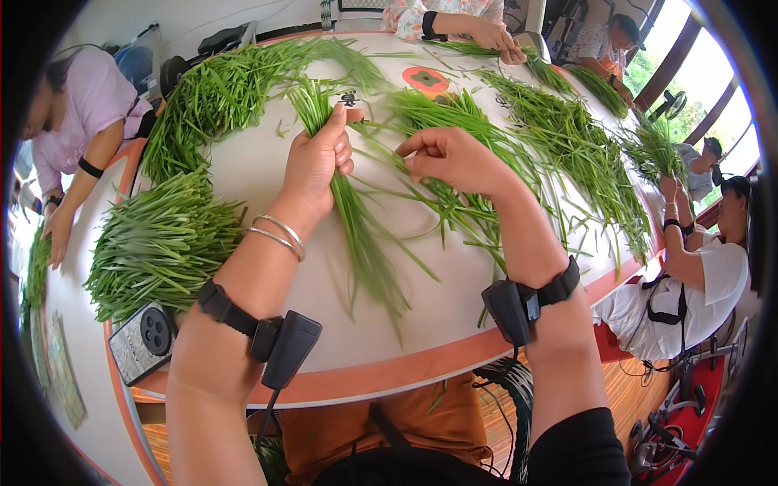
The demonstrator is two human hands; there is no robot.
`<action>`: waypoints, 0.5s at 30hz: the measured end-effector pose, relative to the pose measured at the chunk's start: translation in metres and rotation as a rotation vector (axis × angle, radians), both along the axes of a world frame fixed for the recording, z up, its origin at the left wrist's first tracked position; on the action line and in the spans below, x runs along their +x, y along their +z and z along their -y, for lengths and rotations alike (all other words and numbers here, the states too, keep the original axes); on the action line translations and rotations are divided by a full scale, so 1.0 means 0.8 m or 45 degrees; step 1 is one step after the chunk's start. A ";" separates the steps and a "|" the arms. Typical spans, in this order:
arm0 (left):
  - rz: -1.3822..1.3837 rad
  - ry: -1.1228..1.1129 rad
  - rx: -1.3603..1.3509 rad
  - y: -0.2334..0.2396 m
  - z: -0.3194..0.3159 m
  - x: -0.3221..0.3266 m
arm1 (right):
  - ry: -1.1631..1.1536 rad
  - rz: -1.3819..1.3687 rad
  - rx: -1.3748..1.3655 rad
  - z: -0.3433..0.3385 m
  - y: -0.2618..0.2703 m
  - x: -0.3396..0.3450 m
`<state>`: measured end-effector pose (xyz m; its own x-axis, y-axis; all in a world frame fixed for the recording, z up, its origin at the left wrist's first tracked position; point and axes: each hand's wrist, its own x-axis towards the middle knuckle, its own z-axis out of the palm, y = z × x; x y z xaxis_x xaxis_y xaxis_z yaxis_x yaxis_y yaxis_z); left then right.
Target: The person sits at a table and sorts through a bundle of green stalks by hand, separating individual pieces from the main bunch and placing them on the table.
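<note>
My left hand (pixel 319 155) is closed around a bunch of long green leafy stalks, like garlic chives (pixel 364 243). Their pale ends stick up above the thumb, and the leaves hang down over the table, partly blurred. To the right, my right hand (pixel 440 159) has bent fingers, thumb and forefinger close together near a few thin stalks; whether it grips one cannot be told. Behind and below that hand lies a loose heap of the same stalks (pixel 465 121). A thick stacked bundle of stalks (pixel 164 243) sits left of my left forearm.
A long pile of stalks (pixel 213 97) curves along the back left, another (pixel 571 158) along the right. A smartphone (pixel 143 343) lies at the near left edge of the white table (pixel 425 358) with its orange-red rim. Several people work around it; one person's hands (pixel 501 42) are across from me.
</note>
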<state>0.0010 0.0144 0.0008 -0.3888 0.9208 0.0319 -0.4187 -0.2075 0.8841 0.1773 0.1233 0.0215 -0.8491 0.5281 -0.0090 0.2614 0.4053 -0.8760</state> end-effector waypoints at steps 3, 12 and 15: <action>0.021 0.073 -0.026 -0.005 -0.008 0.002 | -0.209 -0.140 0.033 -0.013 0.000 0.001; 0.045 -0.131 -0.090 0.003 -0.001 0.007 | -0.593 0.150 0.642 -0.025 -0.014 0.017; 0.030 -0.152 -0.113 0.002 0.000 0.006 | -0.544 0.234 0.872 -0.020 -0.012 0.018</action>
